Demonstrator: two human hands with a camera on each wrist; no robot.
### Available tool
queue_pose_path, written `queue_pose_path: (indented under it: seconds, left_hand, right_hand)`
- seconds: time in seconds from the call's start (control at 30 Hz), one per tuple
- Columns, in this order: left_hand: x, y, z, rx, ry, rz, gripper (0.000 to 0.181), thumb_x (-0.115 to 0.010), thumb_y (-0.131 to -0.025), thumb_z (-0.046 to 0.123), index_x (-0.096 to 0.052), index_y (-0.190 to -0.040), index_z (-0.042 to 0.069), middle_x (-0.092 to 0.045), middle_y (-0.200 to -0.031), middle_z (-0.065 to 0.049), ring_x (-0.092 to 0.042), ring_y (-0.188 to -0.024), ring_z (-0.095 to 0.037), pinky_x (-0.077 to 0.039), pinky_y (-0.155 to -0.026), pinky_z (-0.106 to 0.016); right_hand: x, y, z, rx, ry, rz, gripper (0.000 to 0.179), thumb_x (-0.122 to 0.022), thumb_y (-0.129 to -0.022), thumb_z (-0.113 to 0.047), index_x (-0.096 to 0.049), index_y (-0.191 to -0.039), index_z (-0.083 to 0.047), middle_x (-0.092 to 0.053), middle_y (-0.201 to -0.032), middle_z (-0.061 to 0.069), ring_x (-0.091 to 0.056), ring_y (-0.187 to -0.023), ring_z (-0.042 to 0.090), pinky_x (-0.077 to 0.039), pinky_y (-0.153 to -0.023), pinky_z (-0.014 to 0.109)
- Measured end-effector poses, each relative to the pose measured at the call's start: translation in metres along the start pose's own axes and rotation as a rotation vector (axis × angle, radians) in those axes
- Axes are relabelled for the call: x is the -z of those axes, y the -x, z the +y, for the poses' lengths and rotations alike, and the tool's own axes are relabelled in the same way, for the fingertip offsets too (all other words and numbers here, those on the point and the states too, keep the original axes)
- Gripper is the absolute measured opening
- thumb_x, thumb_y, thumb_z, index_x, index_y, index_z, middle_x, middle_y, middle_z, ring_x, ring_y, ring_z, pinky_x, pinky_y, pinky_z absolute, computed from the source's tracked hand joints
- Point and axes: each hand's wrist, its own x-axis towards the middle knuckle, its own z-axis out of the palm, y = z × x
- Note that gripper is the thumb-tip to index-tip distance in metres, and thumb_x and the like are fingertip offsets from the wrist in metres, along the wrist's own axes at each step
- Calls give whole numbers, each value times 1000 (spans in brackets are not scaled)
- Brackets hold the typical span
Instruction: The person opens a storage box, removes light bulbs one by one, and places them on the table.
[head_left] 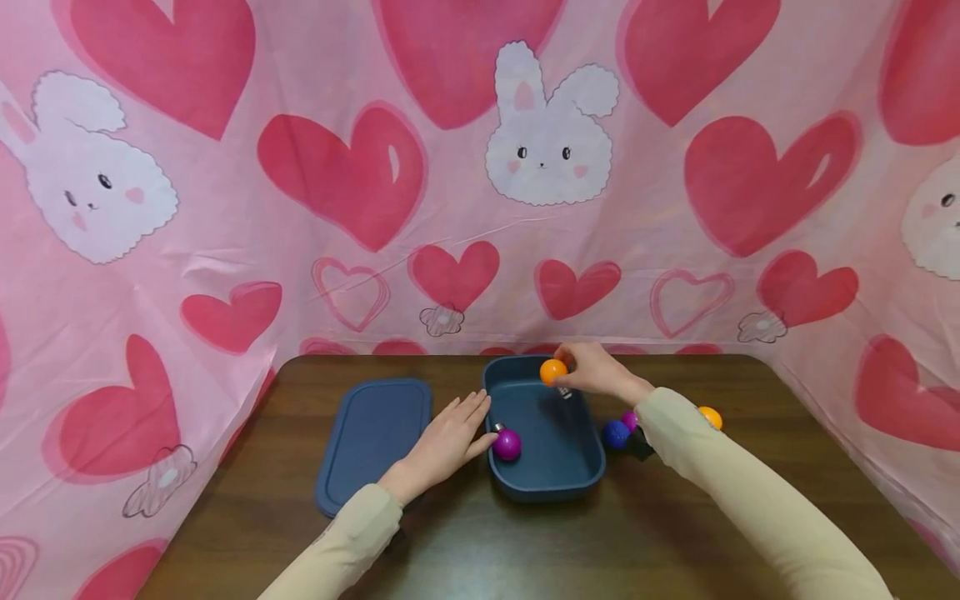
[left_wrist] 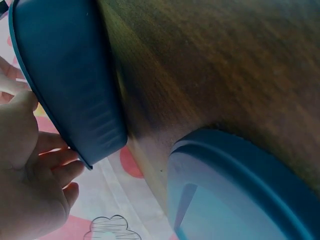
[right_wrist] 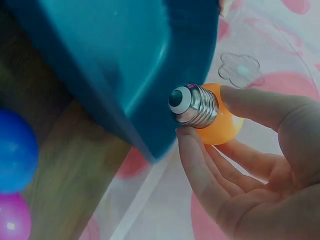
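Between thumb and fingers, my right hand (head_left: 600, 371) pinches an orange light bulb (head_left: 553, 372) over the far end of a dark blue container (head_left: 545, 472). The right wrist view shows the bulb's metal screw base (right_wrist: 199, 106) pointing away from the palm, towards the container. A purple bulb (head_left: 507, 445) lies inside the container by its left wall. My left hand (head_left: 448, 437) rests against the container's left rim with its fingers straight. In the left wrist view, those fingers (left_wrist: 55, 160) touch the rim from outside.
A flat blue lid (head_left: 378, 429) lies on the wooden table (head_left: 465, 546) left of the container. Right of it are a blue bulb (head_left: 616, 434), a purple bulb (head_left: 630, 421) and another orange bulb (head_left: 710, 417), partly behind my right sleeve. A heart-patterned cloth (head_left: 465, 200) hangs behind the table.
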Motion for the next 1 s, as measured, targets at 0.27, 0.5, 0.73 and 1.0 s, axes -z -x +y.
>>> queue_pose_path:
  seconds: [0.27, 0.5, 0.73, 1.0]
  left_hand:
    - [-1, 1, -1, -5, 0, 5, 59, -44, -89, 45, -39, -134, 5, -38, -137, -11, -32, -128, -21, -22, -105, -38]
    - [-2, 0, -2, -21, -10, 21, 59, -45, -89, 44, -40, -132, 4, -39, -136, -13, -36, -125, -24, -24, -104, -39]
    - [-1, 0, -2, -27, -20, 37, 58, -46, -90, 42, -40, -132, 3, -39, -135, -14, -38, -123, -24, -26, -103, -40]
    - [-2, 0, -1, -17, -8, 15, 58, -45, -90, 42, -39, -133, 4, -38, -136, -14, -37, -124, -23, -23, -104, -38]
  right_hand:
    - [20, 18, 15, 25, 16, 66, 29, -73, -72, -18, -62, -94, -4, -63, -87, 8, -57, -77, 24, -49, -71, 35]
    - [36, 37, 30, -28, 24, 81, 31, -72, -73, -20, -61, -98, -5, -63, -88, 7, -58, -77, 21, -49, -70, 36]
    - [52, 57, 45, -104, 33, 101, 31, -70, -75, -25, -61, -98, -6, -63, -91, 8, -59, -78, 21, -50, -70, 37]
    - [69, 86, 65, -187, 98, 103, 40, -67, -77, -35, -60, -101, -4, -63, -94, 12, -57, -78, 24, -48, -71, 43]
